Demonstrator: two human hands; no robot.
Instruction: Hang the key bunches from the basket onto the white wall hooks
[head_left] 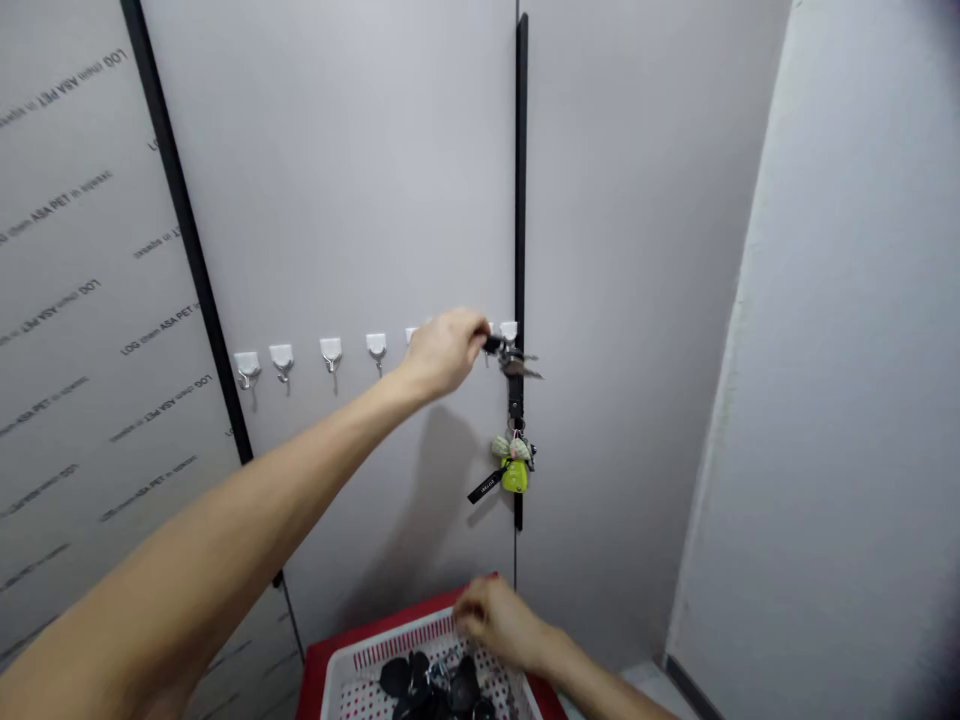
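Metal keys (pixel 519 364), pinched at one end by the left grip (pixel 446 352), could snag the lime-green keychain (pixel 514 475) at their 6 o'clock. Right grip (pixel 499 618) over the white basket (pixel 340 662): can't tell, tbh.

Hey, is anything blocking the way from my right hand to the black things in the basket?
Nothing visible is. Your right hand is at the far end of the basket, and the black things lie uncovered inside, nearer you and slightly left.
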